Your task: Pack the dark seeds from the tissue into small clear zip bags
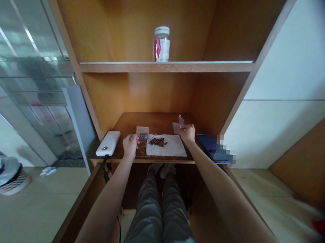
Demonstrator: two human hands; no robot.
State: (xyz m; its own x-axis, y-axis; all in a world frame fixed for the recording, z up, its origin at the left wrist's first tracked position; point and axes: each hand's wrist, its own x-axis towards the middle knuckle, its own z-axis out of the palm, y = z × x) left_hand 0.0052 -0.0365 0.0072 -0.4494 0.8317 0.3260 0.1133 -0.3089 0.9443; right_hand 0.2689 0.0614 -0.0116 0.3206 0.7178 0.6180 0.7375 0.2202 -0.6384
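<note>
On the lower shelf lies a white cloth or paper sheet (174,146) with a pile of small dark brown beads or seeds (158,141) on its left part. My left hand (130,145) rests at the sheet's left with its fingers curled; what they hold, if anything, is too small to make out. Just beyond those fingertips lies a small clear plastic bag (142,132) with some small dark pieces inside. Behind the sheet's right corner, my right hand (188,133) pinches thin clear plastic (176,128), which looks like a small bag or two.
A white power bank (108,143) with a black cable sits at the shelf's left end. At the right end lies a dark tablet or phone (214,148). A white-capped jar (161,44) stands on the upper shelf (199,67). A lined basket (10,182) is on the floor, left.
</note>
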